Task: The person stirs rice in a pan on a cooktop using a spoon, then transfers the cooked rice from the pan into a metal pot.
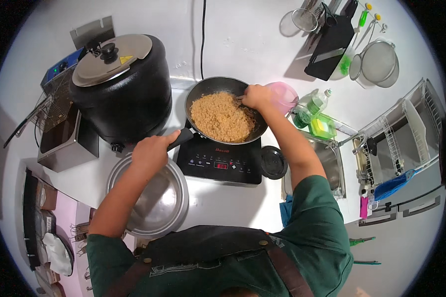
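A dark frying pan [199, 87] with fried rice [223, 118] in it sits on a black induction cooktop [219, 163] whose display is lit. My left hand [151, 151] grips the pan's black handle [181, 139], thumb along the top. Over the pan's right rim, my right hand [258, 97] is closed on a utensil, of which only a short grey piece shows; its other end is hidden at the rice. Just behind that hand stands a pink plastic container [283, 97]. A wide metal bowl [160, 200] lies below my left forearm.
At the left stand a big black soup kettle [122, 100] and a deep fryer [68, 141] with a basket. Right of the cooktop are a round black lid [274, 162], a green soap bottle [316, 105], a sponge holder [322, 127] and a sink [332, 167]. Strainers [379, 61] hang on the wall.
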`<control>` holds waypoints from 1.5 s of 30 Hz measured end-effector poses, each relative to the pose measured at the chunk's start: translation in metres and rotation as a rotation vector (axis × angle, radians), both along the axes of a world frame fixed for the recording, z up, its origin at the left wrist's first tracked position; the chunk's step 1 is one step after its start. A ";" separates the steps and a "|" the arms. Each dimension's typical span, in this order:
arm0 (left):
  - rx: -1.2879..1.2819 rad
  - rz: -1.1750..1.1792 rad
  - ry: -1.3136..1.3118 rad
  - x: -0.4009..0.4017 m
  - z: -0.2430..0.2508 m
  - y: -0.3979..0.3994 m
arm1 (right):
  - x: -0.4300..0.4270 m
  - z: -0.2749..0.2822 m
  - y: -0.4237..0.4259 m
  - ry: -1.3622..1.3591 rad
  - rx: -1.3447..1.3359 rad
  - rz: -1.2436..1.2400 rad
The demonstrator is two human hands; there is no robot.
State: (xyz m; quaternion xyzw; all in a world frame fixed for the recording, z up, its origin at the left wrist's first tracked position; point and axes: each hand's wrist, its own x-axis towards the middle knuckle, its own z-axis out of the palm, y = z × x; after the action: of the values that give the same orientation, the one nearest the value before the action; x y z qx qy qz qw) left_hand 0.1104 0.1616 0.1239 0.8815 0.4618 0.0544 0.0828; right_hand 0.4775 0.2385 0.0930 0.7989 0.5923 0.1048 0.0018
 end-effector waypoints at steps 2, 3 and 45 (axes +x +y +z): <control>0.023 -0.009 -0.009 -0.002 -0.002 0.000 | -0.014 -0.003 0.007 0.077 -0.073 0.062; 0.041 -0.018 -0.017 -0.004 -0.003 -0.001 | -0.023 -0.003 0.007 0.125 -0.096 0.154; 0.035 -0.021 -0.021 -0.007 -0.010 0.001 | -0.124 0.035 -0.016 -0.866 0.225 1.726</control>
State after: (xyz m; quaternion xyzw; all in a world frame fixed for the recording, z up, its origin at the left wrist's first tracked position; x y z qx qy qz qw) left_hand 0.1033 0.1630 0.1141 0.8869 0.4507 0.0708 0.0728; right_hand 0.3534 0.2224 0.1278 -0.0224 0.9089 0.4111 0.0658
